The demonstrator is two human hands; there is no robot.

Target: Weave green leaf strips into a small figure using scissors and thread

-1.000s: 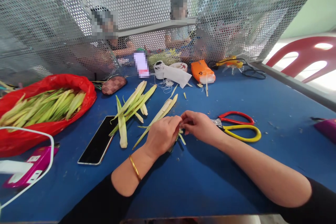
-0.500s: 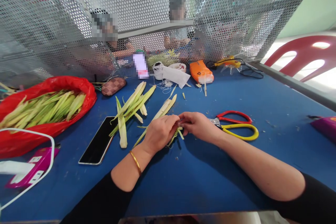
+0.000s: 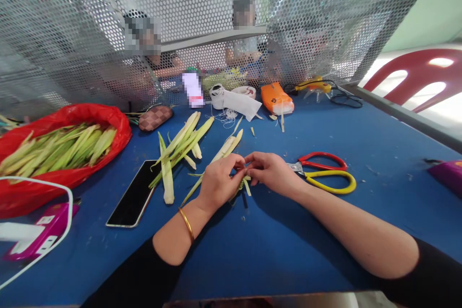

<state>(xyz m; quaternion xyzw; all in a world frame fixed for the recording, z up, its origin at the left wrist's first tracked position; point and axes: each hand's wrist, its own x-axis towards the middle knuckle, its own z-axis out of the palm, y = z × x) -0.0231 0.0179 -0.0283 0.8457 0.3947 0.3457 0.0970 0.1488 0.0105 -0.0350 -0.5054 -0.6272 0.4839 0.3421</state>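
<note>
Left hand point(image 3: 218, 184) and right hand point(image 3: 269, 172) are meeting fingertip to fingertip low over the blue table point(image 3: 288, 250). Both are pinching the near end of a pale leaf strip point(image 3: 226, 148), whose long end is trailing away across the tabletop. Gripping from both sides is probably pinning the narrow, springy piece steady. Wrists are resting near the surface, likely for fine control. Red-and-yellow scissors point(image 3: 306, 172) are lying just beside the right hand, within easy reach. More loose leaf strips point(image 3: 180, 142) are fanning out near the left hand, next to a dark phone point(image 3: 135, 193). Farther left, a red plastic bag point(image 3: 83, 110) is sagging open, holding a bundle of leaves point(image 3: 54, 149). Two people are sitting behind the perforated metal screen point(image 3: 72, 33).
</note>
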